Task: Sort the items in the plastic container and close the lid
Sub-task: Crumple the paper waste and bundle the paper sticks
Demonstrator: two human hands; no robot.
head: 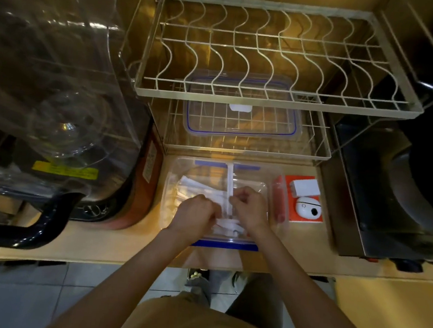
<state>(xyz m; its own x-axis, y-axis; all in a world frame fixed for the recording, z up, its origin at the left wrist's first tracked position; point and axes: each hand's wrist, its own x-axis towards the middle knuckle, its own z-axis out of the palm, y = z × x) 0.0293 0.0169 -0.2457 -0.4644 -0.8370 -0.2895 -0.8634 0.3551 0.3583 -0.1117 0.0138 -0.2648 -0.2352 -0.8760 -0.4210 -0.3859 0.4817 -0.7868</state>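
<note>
A clear plastic container [174, 175] with blue clips and a white divider [229, 175] stands on the wooden counter in front of me. White paper-like items [197, 184] lie in its left half, and more white pieces [226, 227] sit near its front edge. Both my hands are inside it. My left hand [196, 213] is closed, and my right hand [249, 206] pinches something small and white by the divider; what each holds is hard to tell. The clear lid [242, 120] with a blue seal lies on the lower wire rack behind the container.
An orange box [305, 217] with a white adapter [305, 187] and a white earbud case [307, 208] sits right of the container. A wire dish rack [277, 98] hangs over the back. A plastic-wrapped appliance [55, 122] stands left, a dark appliance [405, 195] right.
</note>
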